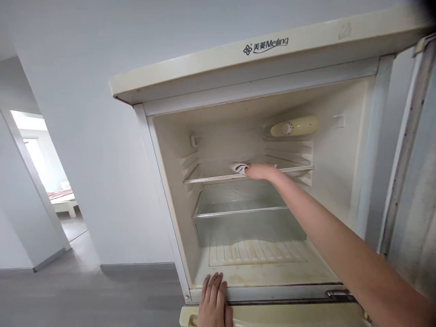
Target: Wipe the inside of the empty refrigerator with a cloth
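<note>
Inside the fridge compartment, my right hand (pixel 259 171) is closed on a pale folded cloth (pixel 240 168), at the front of the upper glass shelf (pixel 214 175). Part of the cloth is hidden under the hand. My left hand (pixel 214 305) rests over the bottom front edge of the compartment, its fingers stretched out and holding nothing. Below the upper shelf sits a lower glass shelf (pixel 238 211) above a clear drawer front (pixel 245 229). Brownish stains mark the ribbed compartment floor (pixel 259 268).
The fridge door (pixel 412 181) stands open on the right. A yellowish lamp housing (pixel 296 126) juts from the right inner wall. Under the compartment is a lower door (pixel 293 316). To the left are a white wall (pixel 85 113) and a doorway into a room with a bed (pixel 63 200).
</note>
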### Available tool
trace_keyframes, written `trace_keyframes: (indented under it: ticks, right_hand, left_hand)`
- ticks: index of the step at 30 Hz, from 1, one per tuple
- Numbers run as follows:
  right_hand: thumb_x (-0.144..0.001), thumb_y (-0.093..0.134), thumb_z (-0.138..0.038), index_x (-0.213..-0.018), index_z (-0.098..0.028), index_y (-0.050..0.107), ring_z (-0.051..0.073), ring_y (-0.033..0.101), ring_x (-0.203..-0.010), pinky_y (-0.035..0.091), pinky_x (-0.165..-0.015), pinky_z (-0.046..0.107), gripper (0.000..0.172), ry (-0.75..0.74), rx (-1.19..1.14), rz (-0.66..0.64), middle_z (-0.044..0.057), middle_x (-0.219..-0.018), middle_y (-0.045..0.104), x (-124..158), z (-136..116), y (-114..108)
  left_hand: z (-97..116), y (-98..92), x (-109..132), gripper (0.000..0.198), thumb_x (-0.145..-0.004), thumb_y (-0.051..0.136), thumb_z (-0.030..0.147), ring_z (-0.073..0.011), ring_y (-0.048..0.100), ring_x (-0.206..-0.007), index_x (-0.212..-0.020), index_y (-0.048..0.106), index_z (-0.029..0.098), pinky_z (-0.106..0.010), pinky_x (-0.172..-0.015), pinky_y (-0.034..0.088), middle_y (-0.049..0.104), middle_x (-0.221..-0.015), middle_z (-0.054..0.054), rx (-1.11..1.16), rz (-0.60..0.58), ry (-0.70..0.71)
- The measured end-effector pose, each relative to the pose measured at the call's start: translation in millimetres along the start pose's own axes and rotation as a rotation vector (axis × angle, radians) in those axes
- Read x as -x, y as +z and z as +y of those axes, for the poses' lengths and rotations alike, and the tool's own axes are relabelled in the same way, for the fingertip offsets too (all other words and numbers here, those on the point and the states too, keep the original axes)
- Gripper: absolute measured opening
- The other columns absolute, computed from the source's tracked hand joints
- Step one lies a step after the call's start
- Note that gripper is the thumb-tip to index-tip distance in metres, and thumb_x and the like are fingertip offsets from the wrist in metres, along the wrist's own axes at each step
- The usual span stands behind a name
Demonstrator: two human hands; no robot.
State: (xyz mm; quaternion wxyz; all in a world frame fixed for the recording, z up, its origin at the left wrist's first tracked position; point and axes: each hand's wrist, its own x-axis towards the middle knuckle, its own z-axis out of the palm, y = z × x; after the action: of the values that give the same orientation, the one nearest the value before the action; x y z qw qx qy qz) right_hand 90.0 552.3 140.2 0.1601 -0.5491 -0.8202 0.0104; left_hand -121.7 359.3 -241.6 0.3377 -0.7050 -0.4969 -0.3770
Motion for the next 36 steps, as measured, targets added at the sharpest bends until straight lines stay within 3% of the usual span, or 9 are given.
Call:
trace_keyframes:
  ticks: [4, 9, 13, 19, 30, 36]
  right_hand:
    - [-0.092, 0.032, -0.039, -0.136, -0.025, 0.054, 0.034, 0.054, -0.121, 0.044, -0.096, 0.049, 0.052, -0.158, -0.022, -0.026, 0.01, -0.14, 0.053, 12.1, -61.2, 6.3]
    - [-0.09, 0.041, -0.036, -0.131, -0.019, 0.055, 0.033, 0.057, -0.114, 0.047, -0.089, 0.047, 0.047, -0.452, 0.003, 0.138, 0.011, -0.133, 0.058, 22.6, -135.1, 28.0]
    - [-0.088, 0.046, -0.021, -0.125, -0.01, 0.056, 0.029, 0.06, -0.106, 0.045, -0.088, 0.04, 0.04, -0.522, 0.014, 0.284, 0.011, -0.122, 0.064, 28.2, -159.3, 45.4]
    - [-0.096, 0.033, -0.012, -0.132, -0.017, 0.052, 0.022, 0.058, -0.102, 0.039, -0.086, 0.035, 0.041, -0.569, 0.063, 0.539, 0.004, -0.123, 0.063, 27.5, -123.8, 64.7]
    - [-0.09, 0.037, -0.006, -0.13, -0.02, 0.056, 0.024, 0.052, -0.105, 0.035, -0.097, 0.038, 0.047, -0.383, -0.037, 0.705, 0.005, -0.125, 0.062, 37.8, -27.9, 74.8]
    - [-0.081, 0.044, -0.003, -0.128, -0.017, 0.056, 0.027, 0.052, -0.105, 0.037, -0.098, 0.039, 0.051, -0.261, 0.053, 0.813, 0.007, -0.124, 0.062, 46.3, 46.4, 71.9]
  left_hand:
    - [2.4, -0.3, -0.1, 0.044, -0.074, 0.039, 0.008, -0.0226, 0.054, -0.122, -0.112, 0.059, 0.016, -0.045, -0.105, 0.044, 0.066, -0.119, -0.01, 0.033, 0.013, -0.041]
    - [0.0, 4.6, 1.5, 0.043, -0.073, 0.038, 0.008, -0.0228, 0.056, -0.12, -0.109, 0.059, 0.017, -0.046, -0.104, 0.045, 0.067, -0.117, -0.01, 0.025, 0.042, -0.029]
    - [-4.3, 5.7, 3.2, 0.044, -0.072, 0.036, 0.005, -0.0224, 0.057, -0.118, -0.109, 0.059, 0.016, -0.046, -0.102, 0.046, 0.067, -0.116, -0.01, 0.007, 0.065, -0.005]
    - [-9.9, 2.2, 4.6, 0.046, -0.072, 0.038, 0.004, -0.0227, 0.057, -0.12, -0.112, 0.058, 0.015, -0.046, -0.101, 0.048, 0.067, -0.118, -0.012, -0.04, -0.013, 0.051]
    - [-10.1, 0.0, 5.4, 0.046, -0.074, 0.039, 0.004, -0.0228, 0.055, -0.122, -0.115, 0.057, 0.015, -0.046, -0.102, 0.047, 0.065, -0.122, -0.012, -0.053, -0.063, 0.047]
    - [-6.3, -6.4, 2.8, 0.045, -0.076, 0.039, 0.006, -0.0226, 0.052, -0.125, -0.118, 0.055, 0.015, -0.046, -0.105, 0.046, 0.062, -0.125, -0.012, -0.044, -0.112, 0.036]
